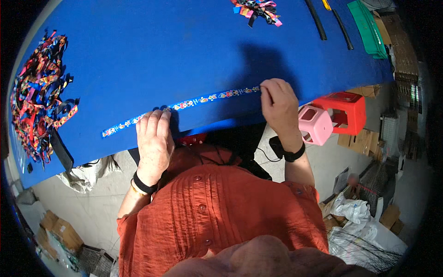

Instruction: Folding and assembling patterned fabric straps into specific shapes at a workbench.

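Ribbon (187,105), light blue with a repeating colourful print, lies stretched almost straight along the near side of the blue table (161,51), its left end loose. The right hand (281,104) is closed in a narrow pinch at its right end; the left hand (154,141) lies palm down, fingers together across the strip (whether its thumb grips as well, I cannot tell). That pinch seems to take in only the tip, so a sharp pull could slip it free, and too light a press from the left fingers would let the strip skew toward the edge. Farther out, a tangled heap of ribbons (39,92) sits at the left, with a dark flat object (61,150) beside it near the rim, where a stray forearm might knock it off. A smaller bunch (258,10) and two black rods (316,19) lie at the far side.
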Demonstrator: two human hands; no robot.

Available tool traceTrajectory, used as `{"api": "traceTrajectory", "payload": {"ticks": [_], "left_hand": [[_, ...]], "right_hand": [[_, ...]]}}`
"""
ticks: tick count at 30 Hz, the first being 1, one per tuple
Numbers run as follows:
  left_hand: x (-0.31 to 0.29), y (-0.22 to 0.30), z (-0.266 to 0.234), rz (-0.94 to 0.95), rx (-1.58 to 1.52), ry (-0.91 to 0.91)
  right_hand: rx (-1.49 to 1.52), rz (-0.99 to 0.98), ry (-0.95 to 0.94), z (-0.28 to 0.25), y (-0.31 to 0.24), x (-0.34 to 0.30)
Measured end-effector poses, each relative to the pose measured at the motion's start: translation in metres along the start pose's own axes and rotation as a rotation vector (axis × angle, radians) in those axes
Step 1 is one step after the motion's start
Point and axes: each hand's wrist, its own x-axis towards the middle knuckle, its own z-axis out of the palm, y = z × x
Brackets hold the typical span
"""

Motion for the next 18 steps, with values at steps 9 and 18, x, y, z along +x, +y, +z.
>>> {"api": "traceTrajectory", "payload": {"ticks": [9,18], "left_hand": [[-0.019,-0.037,-0.022,-0.191,0.072,0.065],[-0.051,-0.086,-0.045,-0.347,0.245,0.215]], "right_hand": [[-0.092,0.005,0.018,-0.004,0.009,-0.007],[-0.138,0.01,-0.022,-0.003,0.003,-0.005]]}}
